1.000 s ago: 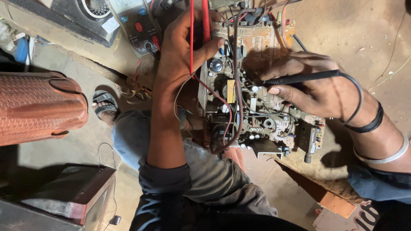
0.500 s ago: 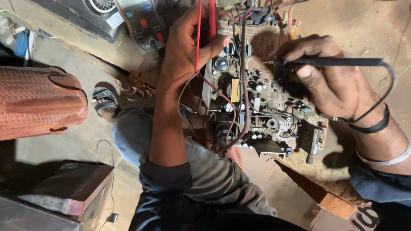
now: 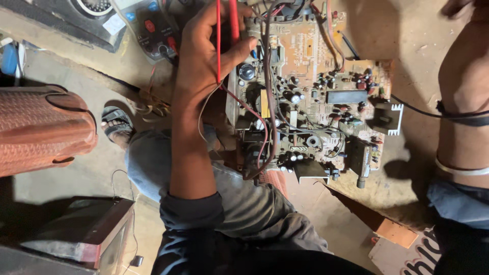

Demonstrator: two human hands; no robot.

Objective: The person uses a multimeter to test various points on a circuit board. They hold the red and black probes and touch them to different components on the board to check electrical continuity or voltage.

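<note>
Left hand (image 3: 206, 56) pinching red probe (image 3: 233, 20) between thumb & fingers, tip down near top-left edge of circuit board (image 3: 310, 102), red lead trailing back over wrist. Right hand (image 3: 458, 7) mostly out of frame at top right, only forearm w/ black cord & pale bangle showing, so grip can't be told. Board lying flat on dusty floor, just beside knee in grey trousers, wires (image 3: 267, 102) looping across its left side. Meter (image 3: 153, 28) w/ red & blue buttons up top left of hand. Ribbed reddish container (image 3: 43, 127) at left, sandalled foot (image 3: 118, 125) near it. Risk, prob.: probe tip slipping & bridging close-packed parts → short; loose wires snagging wrist, dragging board.
</note>
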